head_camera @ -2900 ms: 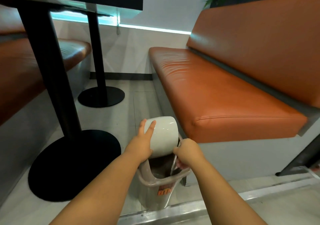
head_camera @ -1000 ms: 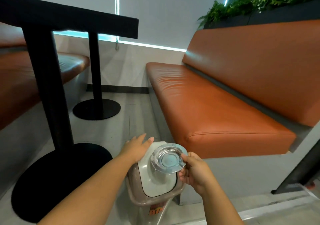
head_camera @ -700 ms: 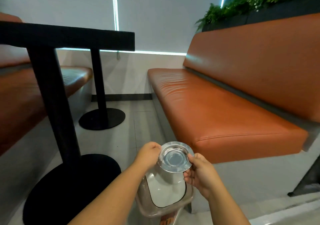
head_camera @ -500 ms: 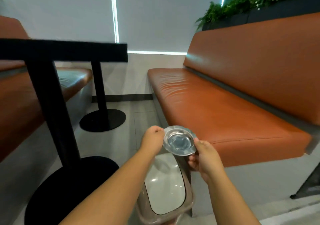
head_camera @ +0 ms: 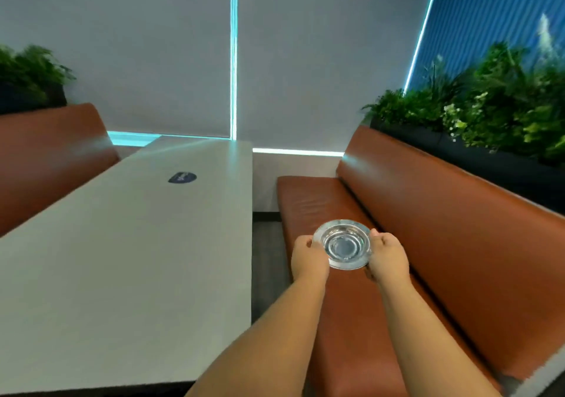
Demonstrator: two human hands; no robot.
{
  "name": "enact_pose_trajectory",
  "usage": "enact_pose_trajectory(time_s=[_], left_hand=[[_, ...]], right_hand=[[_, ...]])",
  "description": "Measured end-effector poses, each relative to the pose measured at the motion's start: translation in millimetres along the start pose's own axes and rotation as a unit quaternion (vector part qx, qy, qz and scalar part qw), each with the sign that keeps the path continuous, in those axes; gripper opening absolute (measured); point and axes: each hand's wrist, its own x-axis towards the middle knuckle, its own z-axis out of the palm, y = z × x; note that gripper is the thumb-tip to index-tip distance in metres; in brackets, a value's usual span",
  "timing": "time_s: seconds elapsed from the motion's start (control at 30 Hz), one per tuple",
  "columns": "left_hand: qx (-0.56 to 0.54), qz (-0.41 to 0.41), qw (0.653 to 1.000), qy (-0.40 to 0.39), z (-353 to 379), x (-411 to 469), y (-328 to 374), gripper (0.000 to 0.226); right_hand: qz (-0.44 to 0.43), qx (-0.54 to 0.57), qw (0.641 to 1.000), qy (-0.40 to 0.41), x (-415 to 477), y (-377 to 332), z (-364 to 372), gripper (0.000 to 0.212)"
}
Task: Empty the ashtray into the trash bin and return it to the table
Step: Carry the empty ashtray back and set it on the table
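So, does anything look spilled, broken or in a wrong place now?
Nothing stands out. The glass ashtray looks empty and whole, held level between the left hand and right hand above the orange bench, not yet on the table.

2 orange benches [head_camera: 443, 228], planter greenery [head_camera: 495, 103], and a blue sticker [head_camera: 182, 177].

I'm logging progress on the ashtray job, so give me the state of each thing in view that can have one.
Ashtray: upright, looks empty, held in the air over the bench seat, not yet on the table.
Left hand: grip closed on the ashtray's left rim.
Right hand: grip closed on its right rim.
Table: only a dark sticker on top.
Bench seat: unoccupied.
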Motion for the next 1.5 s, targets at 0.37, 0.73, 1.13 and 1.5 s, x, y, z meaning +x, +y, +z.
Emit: enact_pose_trajectory(time_s=[0.37, 0.73, 1.13, 1.5], left_hand=[[0.017, 0.021, 0.999, 0.038, -211.2, 90.2, 176.9, 0.018], [0.072, 0.026, 0.993, 0.093, -401.7, 250.7, 224.4, 0.021], [0.104, -0.045, 0.988, 0.103, -399.7, 440.7, 178.8, 0.021], [0.099, -0.012, 0.992, 0.074, -374.8, 603.3, 74.8, 0.029]], right_hand=[[-0.003, 0.051, 0.987, -0.152, -38.8, -197.6, 165.3, 0.028], [0.069, 0.089, 0.963, -0.243, -45.6, -265.7, 407.3, 0.021], [0.135, 0.036, 0.956, -0.258, 84.6, -212.4, 559.7, 0.021], [0.098, -0.065, 0.969, -0.215, 190.6, -115.5, 671.2, 0.025]])
